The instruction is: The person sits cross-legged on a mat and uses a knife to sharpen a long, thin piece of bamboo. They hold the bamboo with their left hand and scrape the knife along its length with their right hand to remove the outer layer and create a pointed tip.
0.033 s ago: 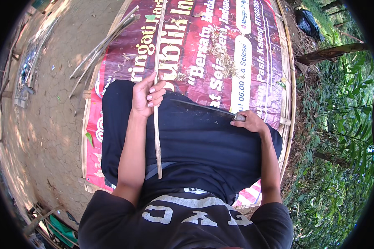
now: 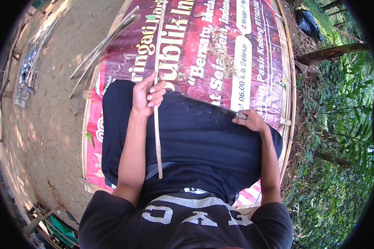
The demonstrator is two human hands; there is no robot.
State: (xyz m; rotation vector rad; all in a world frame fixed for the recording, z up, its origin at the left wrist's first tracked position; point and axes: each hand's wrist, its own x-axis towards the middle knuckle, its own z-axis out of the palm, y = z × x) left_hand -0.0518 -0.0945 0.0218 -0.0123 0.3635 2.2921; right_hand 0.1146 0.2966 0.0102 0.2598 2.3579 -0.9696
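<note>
My left hand (image 2: 148, 95) is closed around a long, pale bamboo strip (image 2: 157, 137). The strip runs from near my waist, over my dark-clothed lap (image 2: 195, 141), and out past the far edge of the picture. On the right, my right hand (image 2: 252, 120) grips the handle of a knife (image 2: 241, 115). Its thin, dark blade points left across my lap toward the strip; the tip is hard to make out near my left hand, so I cannot tell whether it touches the strip.
A red printed banner (image 2: 187, 54) covers the bamboo platform (image 2: 292, 91) under me, with shavings (image 2: 222, 54) scattered on it. Several loose strips (image 2: 102, 47) lie over its left edge. Bare cracked ground (image 2: 50, 137) is at left; plants (image 2: 340, 145) and a black plastic bag (image 2: 308, 24) are at right.
The knife in my right hand has shifted slightly away from me, its blade turned a little. My left hand and the bamboo strip have stayed in place.
</note>
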